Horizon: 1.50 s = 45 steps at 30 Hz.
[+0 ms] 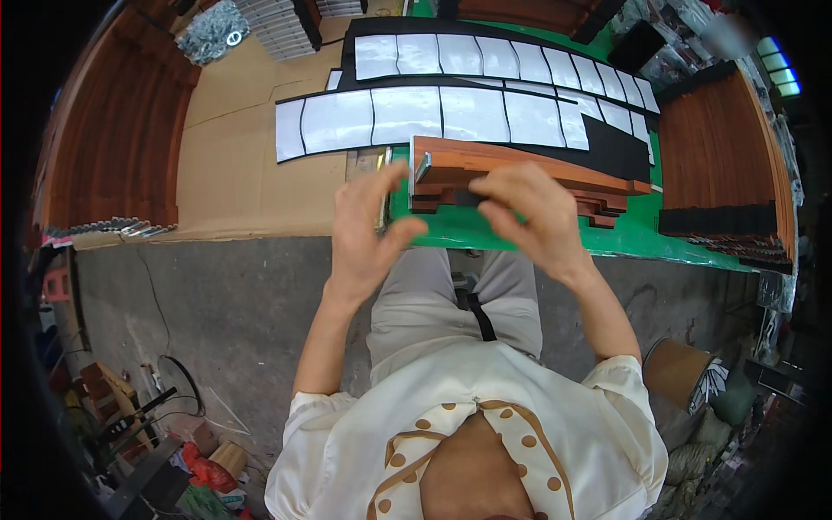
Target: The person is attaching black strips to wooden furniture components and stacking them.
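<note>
My left hand (368,227) is raised just left of the wood-grain profiles, thumb and fingers apart, with nothing seen in it. In front of the profiles is my right hand (533,217), its thumb and curled forefinger apart. A small black piece (468,198) shows beside those fingertips; whether they touch it I cannot tell. The top reddish-brown wood-grain profile (520,165) lies lengthwise, its pale metal end at the left. Stepped wood-grain profiles (598,208) sit under it. Behind lie black strips with white backing sections, a near strip (407,114) and a far strip (485,56).
The green table top (511,238) joins brown cardboard (251,165) at the left. Tall stacks of wood-grain profiles stand on both sides, a left stack (121,130) and a right stack (724,156). A fluffy grey bundle (212,33) sits back left. A brown drum (678,373) stands on the floor.
</note>
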Tool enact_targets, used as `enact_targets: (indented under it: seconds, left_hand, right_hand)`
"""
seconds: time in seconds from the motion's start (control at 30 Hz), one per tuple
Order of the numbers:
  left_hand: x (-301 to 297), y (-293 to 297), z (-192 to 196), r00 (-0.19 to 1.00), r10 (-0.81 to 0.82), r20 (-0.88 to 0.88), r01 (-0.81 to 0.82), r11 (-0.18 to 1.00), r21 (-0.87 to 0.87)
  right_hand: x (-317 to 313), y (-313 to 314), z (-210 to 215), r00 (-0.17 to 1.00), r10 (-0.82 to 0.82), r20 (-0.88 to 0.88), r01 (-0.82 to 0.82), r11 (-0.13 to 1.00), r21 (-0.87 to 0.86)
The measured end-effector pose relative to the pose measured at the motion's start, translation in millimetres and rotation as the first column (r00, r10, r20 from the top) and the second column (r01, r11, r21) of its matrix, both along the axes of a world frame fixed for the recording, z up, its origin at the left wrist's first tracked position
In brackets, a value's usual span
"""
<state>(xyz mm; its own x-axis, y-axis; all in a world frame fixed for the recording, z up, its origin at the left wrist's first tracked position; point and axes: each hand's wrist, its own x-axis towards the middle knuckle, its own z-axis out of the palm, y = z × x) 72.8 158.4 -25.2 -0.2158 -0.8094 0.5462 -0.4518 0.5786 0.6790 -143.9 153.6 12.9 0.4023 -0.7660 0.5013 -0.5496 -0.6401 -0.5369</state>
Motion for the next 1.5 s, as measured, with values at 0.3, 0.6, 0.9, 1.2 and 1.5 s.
enact_targets:
  seconds: [0.3, 0.6, 0.9, 1.2, 1.5]
  left_hand:
    - [-11.1, -38.6, -24.2, 0.984, -0.044, -0.173, 0.080, 0.974, 0.212]
    - [-13.8, -40.7, -29.9, 0.983, -0.003, -0.182, 0.043, 0.976, 0.213]
    - [-14.8, -41.1, -30.3, 0.987, 0.006, -0.163, 0.027, 0.980, 0.199]
    - [-15.8, -40.5, -29.0, 0.991, 0.005, -0.137, 0.016, 0.989, 0.147]
    - [-16.5, -40.1, -28.2, 0.990, 0.032, -0.140, -0.010, 0.988, 0.153]
  right_hand:
    - [18.2, -29.0, -23.7, 0.983, -0.175, 0.049, 0.174, 0.984, 0.036]
    - [20.9, -32.6, -29.5, 0.986, -0.163, 0.031, 0.164, 0.986, -0.026]
    - [20.4, -33.1, -29.5, 0.985, -0.172, -0.009, 0.171, 0.984, -0.039]
    - [19.1, -33.2, -27.9, 0.986, -0.162, -0.030, 0.161, 0.987, -0.026]
    - [17.2, -32.0, -27.6, 0.989, -0.147, 0.034, 0.144, 0.986, 0.083]
